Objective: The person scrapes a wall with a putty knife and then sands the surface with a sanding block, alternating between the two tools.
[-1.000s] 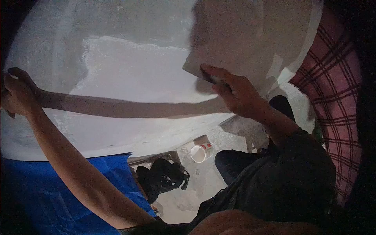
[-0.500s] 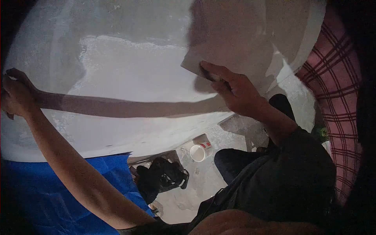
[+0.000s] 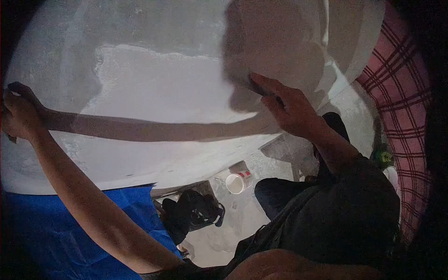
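A broad wall surface (image 3: 161, 30) fills the upper view, grey with a large white patch of smooth coating (image 3: 154, 84). My right hand (image 3: 294, 109) is closed around the dark handle of a putty knife (image 3: 256, 86), held at the wall by the patch's right side. Shadow hides most of its blade. At the far left edge, my left hand (image 3: 21, 114) is closed beside the grey wall; what it grips, if anything, I cannot make out. A long arm shadow crosses the coating between both hands.
Blue sheeting (image 3: 116, 205) hangs at lower left. A black bag (image 3: 193, 210) and a white bucket (image 3: 234, 183) stand on the dusty floor (image 3: 219, 247) below. Pink checked cloth (image 3: 401, 107) hangs on the right, with a green object (image 3: 384, 156) near it.
My right hand and the putty knife have shifted slightly to the right, and the blade has become darker in shadow. My left hand has stayed nearly still.
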{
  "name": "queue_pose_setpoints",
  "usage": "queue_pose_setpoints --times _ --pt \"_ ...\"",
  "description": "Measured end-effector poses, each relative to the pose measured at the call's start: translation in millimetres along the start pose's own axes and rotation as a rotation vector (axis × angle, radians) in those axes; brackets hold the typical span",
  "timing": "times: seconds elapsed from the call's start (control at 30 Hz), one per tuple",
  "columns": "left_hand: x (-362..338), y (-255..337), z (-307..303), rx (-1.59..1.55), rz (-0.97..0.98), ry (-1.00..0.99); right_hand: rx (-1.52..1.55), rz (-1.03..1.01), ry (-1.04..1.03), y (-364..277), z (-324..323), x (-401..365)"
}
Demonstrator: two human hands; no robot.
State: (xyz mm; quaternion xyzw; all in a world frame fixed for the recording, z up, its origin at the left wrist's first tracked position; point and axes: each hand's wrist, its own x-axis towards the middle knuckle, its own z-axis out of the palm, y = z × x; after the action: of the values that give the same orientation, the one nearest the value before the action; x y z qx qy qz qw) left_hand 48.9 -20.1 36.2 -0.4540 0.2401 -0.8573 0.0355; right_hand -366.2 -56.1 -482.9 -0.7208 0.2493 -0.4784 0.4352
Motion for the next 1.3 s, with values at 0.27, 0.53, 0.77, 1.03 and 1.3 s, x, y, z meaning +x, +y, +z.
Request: queue_pose_setpoints --times 0.27,0.53,0.77,1.03,1.3 --pt "1 12 -27 -0.2 -0.145 -0.127 0.009 0.017 -0.015 1 2 3" --pt "4 -3 2 -0.117 0.1 0.185 0.072 0.026 -0.015 0 0 6" --pt "2 3 -11 0.388 0.166 -0.115 0.05 0.047 -0.011 -2 -1 5" --pt "19 -36 55 -0.159 0.312 0.324 0.077 0.104 -0.026 -13 -8 8" --pt "-3 -16 24 0.234 0.211 -0.025 0.09 0.155 -0.097 -14 -9 11"
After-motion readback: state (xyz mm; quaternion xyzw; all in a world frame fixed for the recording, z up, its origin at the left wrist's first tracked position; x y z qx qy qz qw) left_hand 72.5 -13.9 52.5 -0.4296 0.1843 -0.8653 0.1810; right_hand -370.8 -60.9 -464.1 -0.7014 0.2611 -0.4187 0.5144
